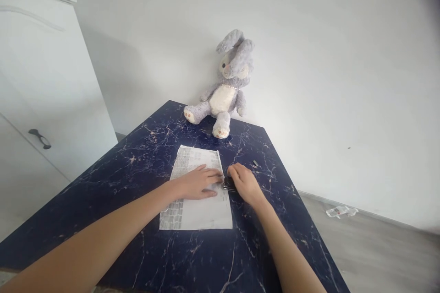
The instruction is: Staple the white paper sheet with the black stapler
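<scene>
White printed paper (206,213) lies flat on the dark blue marbled table, with a grey grid pattern along its left side. My left hand (199,183) rests on the sheet, fingers stretched out and pointing to its right edge. At that edge, my right hand (244,182) is closed around a small black stapler (229,185), partly hidden under the fingers. The stapler's front end touches or overlaps the paper's margin; I cannot tell whether the paper is between its jaws. A tiny dark grey piece (255,163), perhaps a staple strip, lies just beyond my right hand.
A grey and white plush rabbit (222,98) sits at the table's (185,261) far end, leaning on the wall. To the left stands a white cabinet (51,78) with a dark handle (40,139). A clear plastic package (341,211) lies on the floor at right.
</scene>
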`<act>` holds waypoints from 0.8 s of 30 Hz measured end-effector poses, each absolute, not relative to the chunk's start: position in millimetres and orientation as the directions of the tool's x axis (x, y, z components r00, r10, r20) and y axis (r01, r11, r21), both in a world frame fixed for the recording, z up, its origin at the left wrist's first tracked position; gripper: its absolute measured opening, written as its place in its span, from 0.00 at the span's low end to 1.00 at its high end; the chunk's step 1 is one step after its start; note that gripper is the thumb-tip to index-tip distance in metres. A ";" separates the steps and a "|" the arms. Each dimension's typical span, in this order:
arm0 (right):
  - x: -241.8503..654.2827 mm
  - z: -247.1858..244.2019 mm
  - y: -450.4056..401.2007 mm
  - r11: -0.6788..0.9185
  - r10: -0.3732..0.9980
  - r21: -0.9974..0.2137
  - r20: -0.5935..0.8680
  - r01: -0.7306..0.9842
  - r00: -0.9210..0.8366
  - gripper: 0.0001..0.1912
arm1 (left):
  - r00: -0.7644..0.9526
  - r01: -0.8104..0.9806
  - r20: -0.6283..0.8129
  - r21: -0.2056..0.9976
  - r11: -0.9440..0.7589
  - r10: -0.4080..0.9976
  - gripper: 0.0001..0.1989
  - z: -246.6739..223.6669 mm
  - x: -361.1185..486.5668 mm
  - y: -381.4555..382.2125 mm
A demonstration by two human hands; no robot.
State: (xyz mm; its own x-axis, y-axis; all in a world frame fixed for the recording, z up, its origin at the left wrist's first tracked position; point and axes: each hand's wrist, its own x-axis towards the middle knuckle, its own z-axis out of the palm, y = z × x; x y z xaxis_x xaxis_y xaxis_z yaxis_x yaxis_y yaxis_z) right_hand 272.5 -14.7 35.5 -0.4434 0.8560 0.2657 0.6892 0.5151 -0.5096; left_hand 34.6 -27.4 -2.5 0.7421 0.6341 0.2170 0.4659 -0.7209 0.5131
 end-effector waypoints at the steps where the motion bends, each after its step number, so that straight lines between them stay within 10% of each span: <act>1: 266.4 32.2 -16.9 0.495 0.869 -0.421 0.262 0.760 -0.420 0.21 | 0.744 0.469 0.217 0.504 -0.726 0.632 0.25 -2.4 34.8 -27.4; 6: 238.4 22.0 -31.1 0.385 0.889 0.060 0.242 0.921 -0.388 0.10 | 0.730 0.497 0.220 0.480 -0.723 0.647 0.27 -7.4 36.0 -25.8; 9: 229.0 22.7 -35.9 0.354 0.891 0.147 0.246 0.923 -0.381 0.10 | 0.709 0.521 0.230 0.466 -0.715 0.667 0.28 -9.9 36.7 -25.0; 18: 307.2 53.4 -15.6 0.672 0.717 -0.285 0.019 0.683 -0.697 0.11 | 0.719 0.502 0.193 0.522 -0.690 0.668 0.28 -0.3 32.5 -25.7; 24: 352.7 44.3 6.9 0.357 0.931 -0.316 0.048 0.879 -0.362 0.14 | 0.697 0.427 0.224 0.634 -0.645 0.681 0.26 0.6 32.1 -24.4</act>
